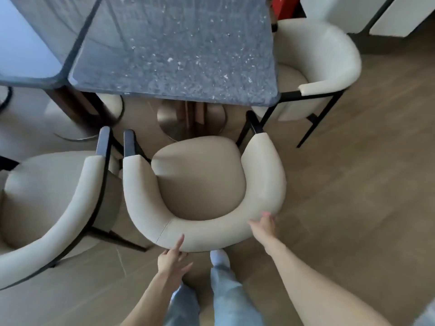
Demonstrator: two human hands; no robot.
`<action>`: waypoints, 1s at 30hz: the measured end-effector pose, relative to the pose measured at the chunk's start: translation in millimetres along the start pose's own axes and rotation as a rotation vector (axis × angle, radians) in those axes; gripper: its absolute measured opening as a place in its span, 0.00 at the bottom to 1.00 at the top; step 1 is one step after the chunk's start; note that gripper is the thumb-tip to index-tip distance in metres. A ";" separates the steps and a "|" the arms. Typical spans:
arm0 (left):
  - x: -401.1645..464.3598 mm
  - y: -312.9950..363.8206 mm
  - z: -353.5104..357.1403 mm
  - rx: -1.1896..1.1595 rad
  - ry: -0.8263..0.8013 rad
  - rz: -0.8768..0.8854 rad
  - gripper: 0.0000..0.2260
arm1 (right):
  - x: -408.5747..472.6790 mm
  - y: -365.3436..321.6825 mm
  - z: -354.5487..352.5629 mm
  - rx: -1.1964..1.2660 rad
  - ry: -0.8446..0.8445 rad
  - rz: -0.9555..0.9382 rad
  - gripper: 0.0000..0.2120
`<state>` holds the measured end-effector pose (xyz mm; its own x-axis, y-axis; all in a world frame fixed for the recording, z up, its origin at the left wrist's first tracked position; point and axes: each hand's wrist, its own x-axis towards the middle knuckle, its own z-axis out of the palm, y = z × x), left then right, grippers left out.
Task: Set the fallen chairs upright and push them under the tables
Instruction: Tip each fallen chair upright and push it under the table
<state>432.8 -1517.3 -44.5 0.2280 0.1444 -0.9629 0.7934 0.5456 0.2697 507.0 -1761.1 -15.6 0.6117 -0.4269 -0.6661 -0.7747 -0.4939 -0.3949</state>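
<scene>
The cream chair (pixel 200 182) stood upright at the table's (pixel 174 55) six o'clock edge, her left hand (pixel 173 258) and right hand (pixel 264 225) open-fingered against its backrest, likely needing a straight push under.

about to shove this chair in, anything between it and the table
Nothing visible blocks it. The chair stands upright facing the table, with bare floor up to the pedestal base. Neighbouring chairs sit off to each side. Both hands are already on the backrest.
</scene>
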 end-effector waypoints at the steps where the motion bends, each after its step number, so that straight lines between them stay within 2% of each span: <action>1: 1.8 0.8 2.1 -0.040 0.017 -0.001 0.22 | 3.0 3.4 -3.6 0.055 0.018 0.052 0.34; 4: 8.7 10.2 9.1 -0.138 0.050 0.001 0.23 | 20.8 10.8 -10.1 0.302 -0.019 0.211 0.47; 7: 16.7 20.7 11.3 -0.262 0.086 -0.001 0.29 | 39.1 10.9 -7.6 0.517 -0.156 0.354 0.51; 9: 23.8 21.7 7.9 -0.282 0.105 0.009 0.30 | 46.9 12.3 5.7 0.638 -0.193 0.409 0.48; 12: 34.6 19.7 6.7 -0.269 0.138 0.004 0.29 | 54.0 19.0 25.8 0.780 -0.088 0.470 0.43; 14: 39.2 20.4 7.8 -0.259 0.158 0.009 0.31 | 55.1 22.7 32.1 0.822 -0.036 0.463 0.38; 17: 41.4 26.6 6.1 -0.235 0.181 0.027 0.32 | 51.8 28.4 36.6 0.869 -0.052 0.425 0.26; 19: 42.0 33.8 0.6 -0.215 0.186 0.045 0.32 | 47.2 30.9 43.0 0.899 -0.056 0.407 0.22; 26: 51.7 66.5 -24.0 -0.102 0.169 0.136 0.22 | 20.1 29.9 75.4 0.986 -0.047 0.430 0.18; 30: 60.7 89.4 -26.2 -0.062 0.131 0.191 0.24 | 17.6 16.2 82.7 1.000 -0.066 0.459 0.24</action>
<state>502.8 -1438.2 -79.1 0.2928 0.3534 -0.8885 0.7059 0.5469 0.4502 491.9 -1713.9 -86.0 0.2460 -0.3572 -0.9011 -0.7243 0.5500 -0.4158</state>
